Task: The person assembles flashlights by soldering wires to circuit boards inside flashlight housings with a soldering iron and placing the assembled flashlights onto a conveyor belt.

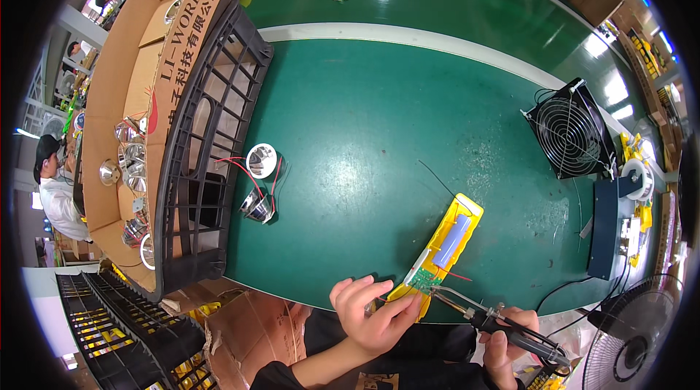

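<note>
My left hand (373, 317) pinches the lower end of a yellow plastic lamp casing (465, 208) at the front edge of the green table. Inside the casing lie a purple cylindrical battery (453, 241) and a small green circuit board (424, 280). A short red wire sticks out beside the board, and a thin dark wire reaches beyond the far end. My right hand (504, 342) is closed round a black soldering iron (519, 337) with a thin metal tube along it. Its tip is at the circuit board; whether it touches cannot be made out.
Two silver reflector cups (261, 161) with red wires lie left on the table (350, 113). Beyond them, a black crate (191, 244) and cardboard box (135, 47) hold more reflectors. A black fan (571, 131), a solder spool (639, 180) and a blue-grey box (607, 233) stand right.
</note>
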A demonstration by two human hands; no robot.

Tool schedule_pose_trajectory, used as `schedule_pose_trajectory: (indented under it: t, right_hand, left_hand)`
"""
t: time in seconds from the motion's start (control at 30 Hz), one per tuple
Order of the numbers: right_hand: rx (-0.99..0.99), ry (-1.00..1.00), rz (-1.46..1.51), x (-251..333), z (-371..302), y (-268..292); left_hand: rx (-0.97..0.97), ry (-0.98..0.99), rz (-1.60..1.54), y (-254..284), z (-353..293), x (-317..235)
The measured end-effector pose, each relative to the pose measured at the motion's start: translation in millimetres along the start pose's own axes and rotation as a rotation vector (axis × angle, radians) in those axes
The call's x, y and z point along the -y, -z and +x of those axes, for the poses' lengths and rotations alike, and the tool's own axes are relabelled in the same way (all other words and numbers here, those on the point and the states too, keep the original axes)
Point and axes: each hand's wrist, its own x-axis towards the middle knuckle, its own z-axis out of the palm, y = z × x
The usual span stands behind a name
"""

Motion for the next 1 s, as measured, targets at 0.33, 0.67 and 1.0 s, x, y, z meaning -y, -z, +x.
schedule_pose_trajectory:
  t: [0.33, 0.67, 1.0]
  right_hand:
    - [-0.051, 0.039, -0.014, 4, -4, 2]
    - [-0.225, 0.233, -0.066, 21, 11, -6]
    - [-0.452, 0.587, -0.001, 30, 33, 17]
  left_hand:
    - [0.016, 0.002, -0.018, -1, -3, -1]
    - [0.228, 0.067, -0.081, 25, 40, -15]
    - [0.703, -0.26, 0.333, 4, 79, -32]
